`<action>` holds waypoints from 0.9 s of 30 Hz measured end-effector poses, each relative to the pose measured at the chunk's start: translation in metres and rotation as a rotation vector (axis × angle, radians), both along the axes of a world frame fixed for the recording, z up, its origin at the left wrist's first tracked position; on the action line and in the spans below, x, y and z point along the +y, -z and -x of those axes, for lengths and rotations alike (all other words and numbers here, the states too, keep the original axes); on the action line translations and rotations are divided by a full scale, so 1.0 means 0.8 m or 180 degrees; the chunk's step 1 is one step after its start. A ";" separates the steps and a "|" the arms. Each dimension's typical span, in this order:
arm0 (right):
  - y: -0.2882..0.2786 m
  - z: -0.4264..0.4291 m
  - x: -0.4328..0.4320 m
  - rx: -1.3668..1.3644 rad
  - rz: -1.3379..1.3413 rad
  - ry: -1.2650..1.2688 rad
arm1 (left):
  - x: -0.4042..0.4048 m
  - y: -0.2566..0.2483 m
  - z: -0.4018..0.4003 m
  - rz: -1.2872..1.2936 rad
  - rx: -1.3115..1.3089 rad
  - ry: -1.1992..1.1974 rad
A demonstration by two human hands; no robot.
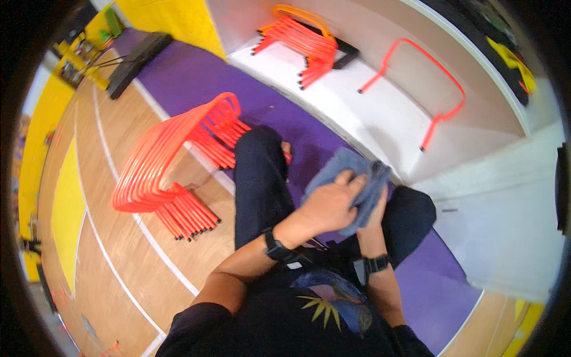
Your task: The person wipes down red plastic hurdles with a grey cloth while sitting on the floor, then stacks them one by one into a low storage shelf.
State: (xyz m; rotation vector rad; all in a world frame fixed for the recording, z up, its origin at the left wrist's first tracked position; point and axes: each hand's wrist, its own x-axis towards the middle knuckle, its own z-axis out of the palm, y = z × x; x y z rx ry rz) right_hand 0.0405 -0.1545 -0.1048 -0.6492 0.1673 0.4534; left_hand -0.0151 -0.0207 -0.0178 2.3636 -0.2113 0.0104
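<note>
A blue-grey cloth (325, 172) is bunched between both hands above my lap. My left hand (334, 203) lies over its top with the fingers bent into the fabric. My right hand (377, 212) grips the cloth's edge from beneath and the side, its fingers partly hidden by the folds. Left of my knee stands a nested row of red-orange agility hurdles (151, 156) with black end caps. On the white ledge ahead are a stack of similar hurdles (303, 42) and one single hurdle (446, 71) leaning at the wall.
The white ledge (285, 73) borders a purple floor strip (187, 76). A wooden court floor (111, 267) with white lines spreads to the left. At the far left stands a yellow frame with a dark padded base (138, 64). A white panel (495, 227) stands close on the right.
</note>
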 end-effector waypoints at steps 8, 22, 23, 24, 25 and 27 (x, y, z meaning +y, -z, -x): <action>-0.035 0.018 0.013 -0.0076 0.0631 -0.0868 | 0.020 0.020 0.011 0.0177 -0.0324 0.0269; 0.085 -0.020 -0.063 0.0942 0.0006 -0.0254 | 0.448 0.121 0.047 -0.1825 -0.1124 -0.3131; 0.101 -0.023 -0.074 0.0988 -0.0207 -0.0372 | 0.458 0.129 0.049 -0.1903 -0.0584 -0.3132; 0.093 -0.018 -0.065 0.1118 0.0083 -0.0201 | 0.462 0.134 0.053 -0.1996 -0.0018 -0.3130; 0.088 -0.015 -0.060 0.1129 0.0094 -0.0161 | 0.457 0.133 0.049 -0.1983 -0.0011 -0.3090; 0.081 -0.011 -0.054 0.1161 0.0449 0.0070 | 0.452 0.128 0.046 -0.2523 0.0027 -0.3147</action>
